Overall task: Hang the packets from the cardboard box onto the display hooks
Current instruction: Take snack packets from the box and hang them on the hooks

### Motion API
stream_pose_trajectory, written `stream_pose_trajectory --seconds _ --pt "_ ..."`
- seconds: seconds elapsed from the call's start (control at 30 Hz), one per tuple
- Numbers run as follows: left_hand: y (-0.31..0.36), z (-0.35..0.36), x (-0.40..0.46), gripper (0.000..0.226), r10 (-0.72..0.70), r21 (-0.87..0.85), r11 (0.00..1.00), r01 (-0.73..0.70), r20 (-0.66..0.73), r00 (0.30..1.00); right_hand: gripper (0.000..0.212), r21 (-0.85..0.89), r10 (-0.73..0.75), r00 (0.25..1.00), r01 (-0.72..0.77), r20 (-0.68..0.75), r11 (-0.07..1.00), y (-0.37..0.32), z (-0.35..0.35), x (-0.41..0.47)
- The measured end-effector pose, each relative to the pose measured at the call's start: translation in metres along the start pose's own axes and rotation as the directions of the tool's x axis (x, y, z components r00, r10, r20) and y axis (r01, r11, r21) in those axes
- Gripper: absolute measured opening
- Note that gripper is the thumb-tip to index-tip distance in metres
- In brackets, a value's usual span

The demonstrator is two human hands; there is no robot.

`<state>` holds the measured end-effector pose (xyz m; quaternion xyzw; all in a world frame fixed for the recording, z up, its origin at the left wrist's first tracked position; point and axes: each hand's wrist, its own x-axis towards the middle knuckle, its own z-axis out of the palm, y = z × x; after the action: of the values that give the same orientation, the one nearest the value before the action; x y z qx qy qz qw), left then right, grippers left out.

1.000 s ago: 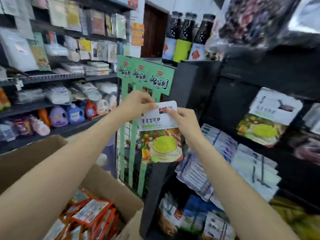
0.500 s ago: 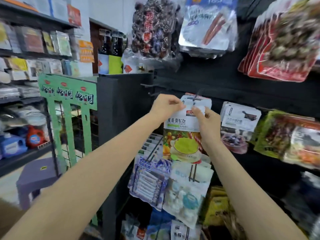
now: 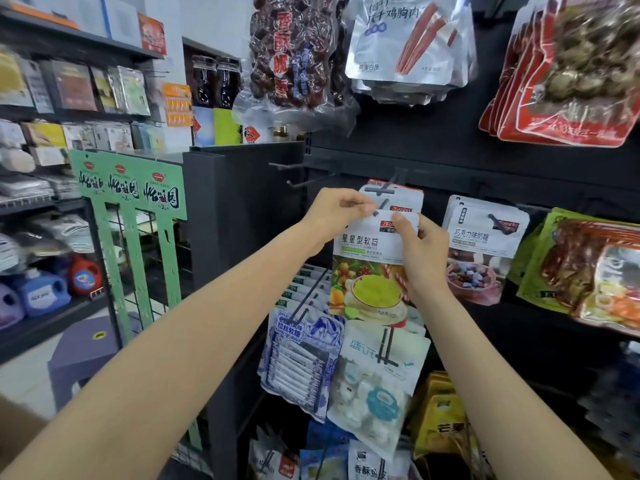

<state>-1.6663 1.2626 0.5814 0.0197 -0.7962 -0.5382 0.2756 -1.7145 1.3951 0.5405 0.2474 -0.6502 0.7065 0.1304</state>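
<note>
Both hands hold one candy packet, white on top with a green cup picture below, in front of the black display panel. My left hand pinches its top left corner. My right hand grips its right edge and top. The tip of a black display hook sits right at the packet's top edge. A matching packet hangs on that hook just behind. Only a corner of the cardboard box shows at the lower left.
Two bare hooks stick out to the left of the held packet. A chocolate candy packet hangs to the right, blue and white packets below, and bagged goods above. A green rack and a grey stool stand to the left.
My view swung from the box and green rack to the black hook wall. Both hands carried the packet up and forward to the hook's tip.
</note>
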Motion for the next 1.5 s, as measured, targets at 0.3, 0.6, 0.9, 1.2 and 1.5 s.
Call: stream_pose_trajectory --seconds 0.3,0.6,0.9,1.2,1.5 --pt "-0.033 0.001 -0.002 0.038 0.303 0.484 0.838 -0.250 -0.034 0.952 0.013 -0.529 -0.314 0.944 0.317 0.099 0.787 0.002 0.003 0.016" --pt "-0.053 0.025 0.045 0.063 0.137 0.706 0.690 -0.157 0.085 0.987 0.050 -0.778 -0.188 0.967 0.252 0.173 0.576 0.022 0.002 0.049" --pt "-0.046 0.018 0.033 0.058 0.175 0.567 0.806 -0.172 0.048 0.983 0.043 -0.801 -0.287 0.951 0.261 0.116 0.539 0.023 0.006 0.026" --pt "-0.063 -0.072 -0.041 0.030 0.007 0.797 0.595 -0.098 0.118 0.993 0.030 -0.537 -0.019 0.900 0.277 0.436 0.796 0.016 0.079 -0.027" --pt "-0.160 -0.240 -0.184 0.019 -0.465 0.814 0.438 0.382 -0.159 0.871 0.023 -0.520 0.384 0.451 0.230 0.806 0.822 0.035 0.250 -0.161"
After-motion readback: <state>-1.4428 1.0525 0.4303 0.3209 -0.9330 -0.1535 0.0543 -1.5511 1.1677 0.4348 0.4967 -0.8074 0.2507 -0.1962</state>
